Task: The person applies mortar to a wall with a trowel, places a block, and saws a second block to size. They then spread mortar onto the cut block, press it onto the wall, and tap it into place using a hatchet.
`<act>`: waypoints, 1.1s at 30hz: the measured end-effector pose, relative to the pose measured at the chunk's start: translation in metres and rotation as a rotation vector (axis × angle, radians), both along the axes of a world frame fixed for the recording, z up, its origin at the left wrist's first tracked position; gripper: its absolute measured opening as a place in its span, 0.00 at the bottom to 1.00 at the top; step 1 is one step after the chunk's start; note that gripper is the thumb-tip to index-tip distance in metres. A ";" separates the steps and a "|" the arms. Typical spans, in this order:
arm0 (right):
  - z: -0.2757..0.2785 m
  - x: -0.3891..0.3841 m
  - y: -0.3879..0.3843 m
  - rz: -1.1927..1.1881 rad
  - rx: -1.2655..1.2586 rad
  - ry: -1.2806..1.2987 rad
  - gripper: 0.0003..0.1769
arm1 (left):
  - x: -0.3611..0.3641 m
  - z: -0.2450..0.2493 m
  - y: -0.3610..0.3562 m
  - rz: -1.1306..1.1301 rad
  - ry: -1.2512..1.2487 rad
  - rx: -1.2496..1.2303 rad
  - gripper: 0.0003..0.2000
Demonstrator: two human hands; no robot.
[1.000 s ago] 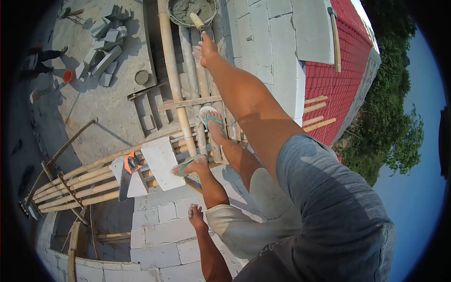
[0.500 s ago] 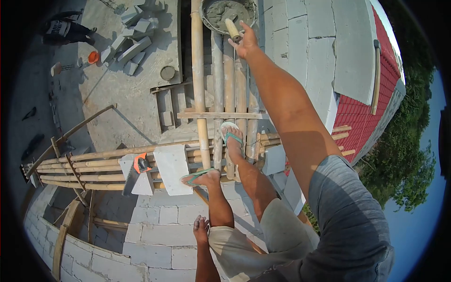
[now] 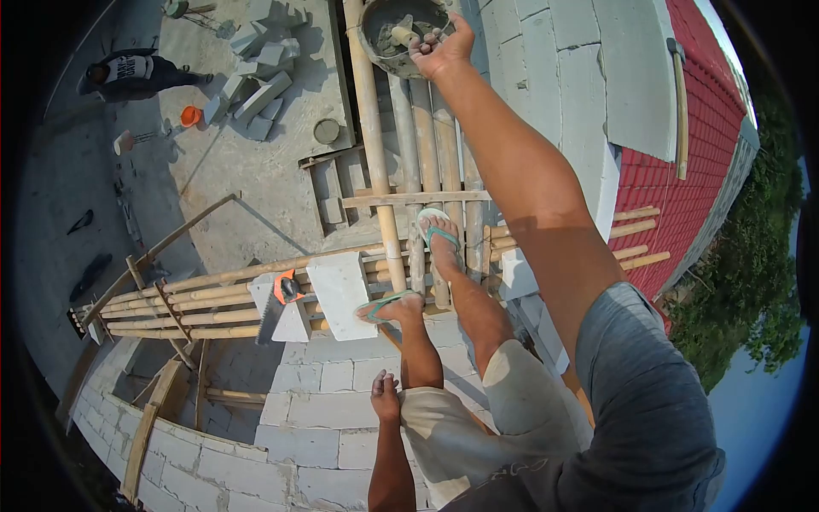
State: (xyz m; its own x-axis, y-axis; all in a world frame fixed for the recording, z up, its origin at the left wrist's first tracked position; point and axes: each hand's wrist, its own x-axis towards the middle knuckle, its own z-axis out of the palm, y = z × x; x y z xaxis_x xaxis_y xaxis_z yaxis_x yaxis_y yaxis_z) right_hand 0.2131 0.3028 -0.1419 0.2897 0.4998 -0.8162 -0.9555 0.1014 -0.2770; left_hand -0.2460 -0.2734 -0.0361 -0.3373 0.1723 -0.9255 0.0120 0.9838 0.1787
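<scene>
My right hand (image 3: 444, 53) is at the near right side of a dark bucket (image 3: 394, 65) of grey mortar, its fingers curled over the rim. A trowel with a pale handle (image 3: 403, 35) lies in the mortar, the handle's end close to my fingertips. The bucket looks tilted and stands at the far end of the bamboo poles (image 3: 422, 128). Down beside my left thigh hangs my left hand (image 3: 386, 394), fingers curled in, with nothing visible in them.
My sandalled feet are on bamboo poles. A handsaw (image 3: 288, 287) and a pale block (image 3: 345, 294) lie left of them. A long-handled tool (image 3: 682, 119) rests on the right wall. Far below, a person (image 3: 128, 72) is near broken blocks (image 3: 256, 81) and an orange bucket (image 3: 190, 115).
My right hand has gone from open beside the trowel handle to curled over the bucket's rim. The bucket has shifted left and tilted. The view has turned slightly, and my left fingers are more curled.
</scene>
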 end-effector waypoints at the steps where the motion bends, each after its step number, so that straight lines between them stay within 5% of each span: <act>1: 0.005 0.002 -0.001 0.019 -0.041 -0.011 0.21 | 0.000 -0.002 -0.002 -0.032 0.006 0.032 0.21; 9: 0.053 -0.021 -0.087 0.119 -0.253 -0.036 0.22 | 0.024 0.028 0.006 0.028 0.084 0.034 0.19; 14: 0.034 -0.039 -0.175 0.170 -0.464 0.089 0.19 | 0.027 0.022 0.007 -0.182 0.097 -0.001 0.20; 19: 0.016 -0.058 -0.236 0.249 -0.462 0.000 0.13 | 0.029 0.028 0.021 -0.165 0.055 0.001 0.20; 21: 0.006 -0.072 -0.246 0.415 -0.318 -0.188 0.11 | 0.022 0.025 0.016 -0.177 0.035 -0.037 0.20; 23: 0.019 -0.093 -0.237 0.707 -0.179 -0.324 0.20 | 0.024 0.026 0.021 -0.213 0.042 -0.044 0.20; 25: -0.003 -0.104 -0.242 1.344 -0.222 -0.826 0.30 | 0.021 0.023 0.024 -0.255 0.041 -0.051 0.20; 26: -0.011 -0.105 -0.241 1.333 -0.262 -0.836 0.30 | 0.020 0.017 0.022 -0.295 0.068 -0.002 0.20; 28: -0.020 -0.100 -0.254 1.602 -0.562 -1.486 0.32 | 0.021 0.018 0.017 -0.270 0.039 0.051 0.20; 31: -0.036 -0.085 -0.277 1.645 -0.958 -1.410 0.32 | 0.025 0.025 0.024 -0.301 0.024 0.047 0.21; 33: -0.051 -0.080 -0.295 1.666 -0.987 -1.378 0.29 | 0.026 0.028 0.030 -0.320 0.077 0.003 0.21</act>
State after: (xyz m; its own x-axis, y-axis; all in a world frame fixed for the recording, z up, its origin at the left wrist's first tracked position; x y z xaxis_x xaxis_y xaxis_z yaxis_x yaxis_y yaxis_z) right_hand 0.1333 0.0075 -0.1927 0.5785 0.5258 -0.6236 0.6487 -0.7601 -0.0390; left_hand -0.2196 -0.2432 -0.0085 -0.3342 0.2833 -0.8989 0.3338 0.9275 0.1682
